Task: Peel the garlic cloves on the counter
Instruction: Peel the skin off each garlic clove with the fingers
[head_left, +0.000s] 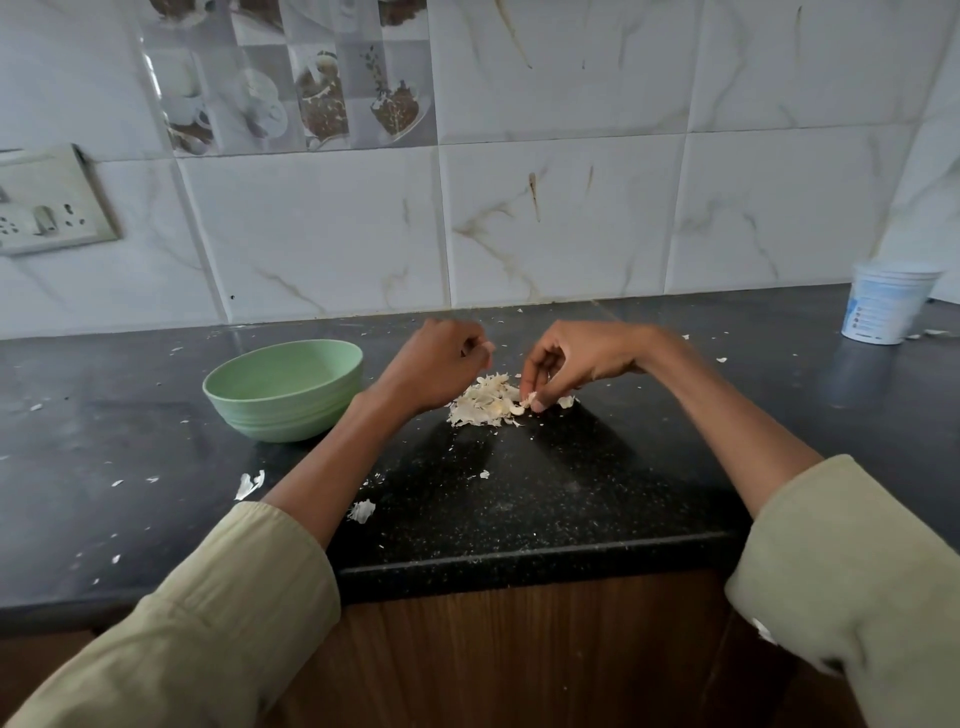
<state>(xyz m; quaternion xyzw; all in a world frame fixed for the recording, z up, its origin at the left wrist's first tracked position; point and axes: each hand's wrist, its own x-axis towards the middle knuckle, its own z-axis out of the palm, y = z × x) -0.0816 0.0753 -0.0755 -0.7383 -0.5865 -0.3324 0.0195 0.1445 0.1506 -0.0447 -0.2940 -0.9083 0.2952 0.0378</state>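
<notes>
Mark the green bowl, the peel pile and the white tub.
green bowl (291, 410): head view, on its outer front wall.
peel pile (480, 402): head view, on the middle of the heap on the counter.
white tub (883, 306): head view, on its side wall, far right.

I see my right hand down at the pile of garlic skins on the dark tabletop, its fingertips pinching a clove at the pile's right edge. My left hand is curled just left of the pile; whether it holds anything I cannot tell. A green bowl stands to the left, a white cup far right by the tiled wall.
</notes>
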